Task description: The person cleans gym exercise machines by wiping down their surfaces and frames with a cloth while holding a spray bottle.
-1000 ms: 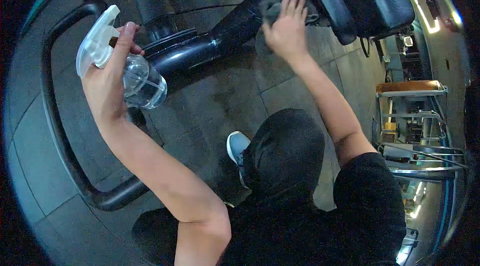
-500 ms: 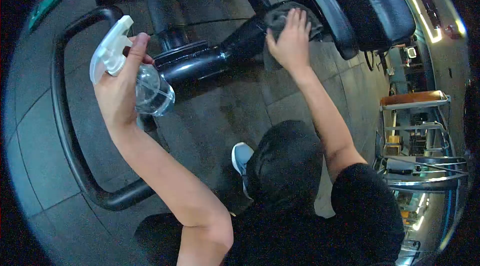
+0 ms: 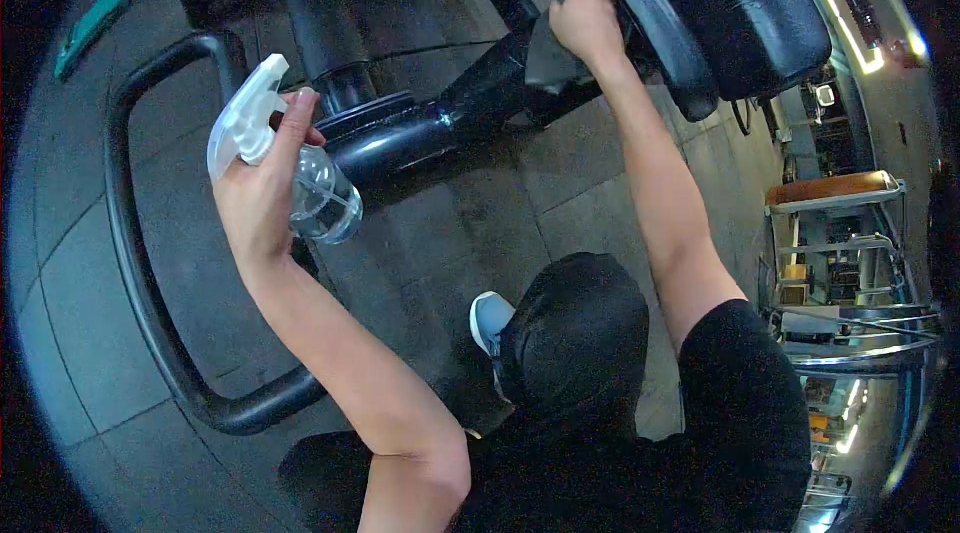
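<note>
My left hand is closed around a clear spray bottle with a white trigger head, partly full of clear liquid. It hovers beside the shiny black frame tube of a gym machine. Farther up, my right hand grips a dark grey cloth, its fingers curled over the machine's black beam close to the padded seat. Part of the cloth hangs down below the hand, and the fingertips are hidden behind it.
A black padded seat and a long pad flank my right hand. A curved black bar loops on the left. A green object lies on the tiled floor. Other equipment with a brown pad stands at right.
My right hand has gone from lying flat on the cloth to gripping it, slightly farther up along the beam. The left hand with the spray bottle has shifted slightly right and down.
</note>
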{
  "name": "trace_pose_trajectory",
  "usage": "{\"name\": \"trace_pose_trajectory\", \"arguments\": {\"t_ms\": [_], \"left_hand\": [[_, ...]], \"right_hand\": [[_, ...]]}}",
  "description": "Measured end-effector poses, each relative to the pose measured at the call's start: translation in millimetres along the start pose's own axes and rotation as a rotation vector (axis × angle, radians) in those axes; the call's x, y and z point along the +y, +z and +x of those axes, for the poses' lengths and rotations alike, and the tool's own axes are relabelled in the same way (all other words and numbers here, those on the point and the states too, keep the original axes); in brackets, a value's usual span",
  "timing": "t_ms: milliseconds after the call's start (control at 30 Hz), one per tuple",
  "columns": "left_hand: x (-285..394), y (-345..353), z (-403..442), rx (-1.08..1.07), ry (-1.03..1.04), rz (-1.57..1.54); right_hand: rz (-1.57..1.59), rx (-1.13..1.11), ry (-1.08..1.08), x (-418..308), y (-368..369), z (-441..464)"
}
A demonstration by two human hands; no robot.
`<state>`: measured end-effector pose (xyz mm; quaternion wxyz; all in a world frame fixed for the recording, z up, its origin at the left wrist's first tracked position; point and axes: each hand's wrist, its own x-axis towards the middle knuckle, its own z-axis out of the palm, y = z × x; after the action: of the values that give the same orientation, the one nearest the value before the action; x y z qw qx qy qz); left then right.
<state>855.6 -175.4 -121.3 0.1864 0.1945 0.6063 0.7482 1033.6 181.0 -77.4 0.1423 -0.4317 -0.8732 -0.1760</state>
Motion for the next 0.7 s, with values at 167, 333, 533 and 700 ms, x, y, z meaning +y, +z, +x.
{"name": "trace_pose_trajectory", "arguments": {"t_ms": [167,333,533,700], "left_hand": [[-0.7,5.9,1.2,-0.003,0.002,-0.024],[16.7,-4.0,-8.7,0.017,-0.023,0.016],[11.8,-6.4,-9.4,0.047,0.035,0.002],[4.6,-0.8,-7.3,0.026,-0.009,0.018]], "right_hand": [[0.082,0.179,-0.414,29.9,5.3,-44.0],[0.133,0.215,-0.434,15.6,-10.0,-98.2],[0.062,0.364,-0.025,0.1,4.5,-82.9],[0.328,-0.017,0.298,-0.3,-19.7,-2.4]]}}
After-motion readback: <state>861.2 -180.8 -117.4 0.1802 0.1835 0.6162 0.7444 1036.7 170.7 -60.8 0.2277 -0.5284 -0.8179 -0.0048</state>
